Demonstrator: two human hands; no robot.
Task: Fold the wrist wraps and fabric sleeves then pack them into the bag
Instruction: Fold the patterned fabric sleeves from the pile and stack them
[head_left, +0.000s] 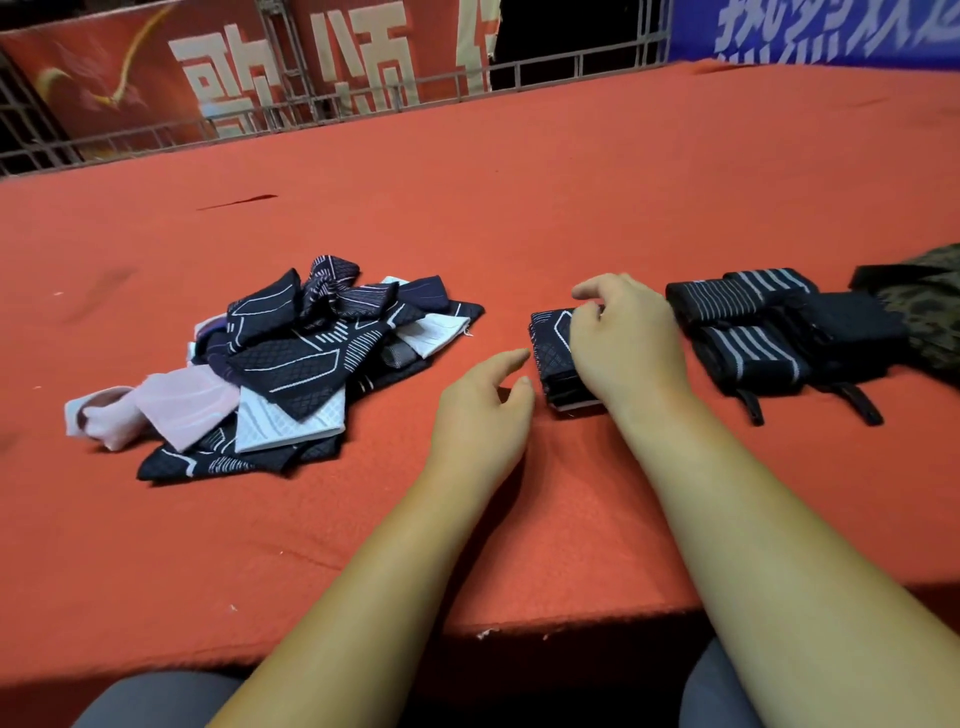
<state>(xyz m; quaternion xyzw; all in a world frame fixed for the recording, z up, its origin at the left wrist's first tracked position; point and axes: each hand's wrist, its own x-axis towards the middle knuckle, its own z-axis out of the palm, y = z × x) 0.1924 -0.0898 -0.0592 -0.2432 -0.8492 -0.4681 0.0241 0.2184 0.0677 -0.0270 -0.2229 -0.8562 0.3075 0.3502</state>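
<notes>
— What is the right hand (626, 340) doing?
— Pinching the folded sleeve (550, 345) and hiding most of it. The left hand (480, 415) is hanging loosely open just beside it.
— Around them?
— Loose sleeves (291, 364) are lying left, with wrist wraps (753, 332) and the bag (930, 312) right.

A matt, felt-like red cloth covers the surface (519, 182); the sleeves (291, 364) are thin patterned knit fabric.

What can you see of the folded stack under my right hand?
The folded stack is navy fabric with a diamond grid and white lines. Layers show at its near edge, the lowest pale. It lies flat on the red cloth. The right hand covers its right side, fingers curled on it; the left hand is close beside.
</notes>
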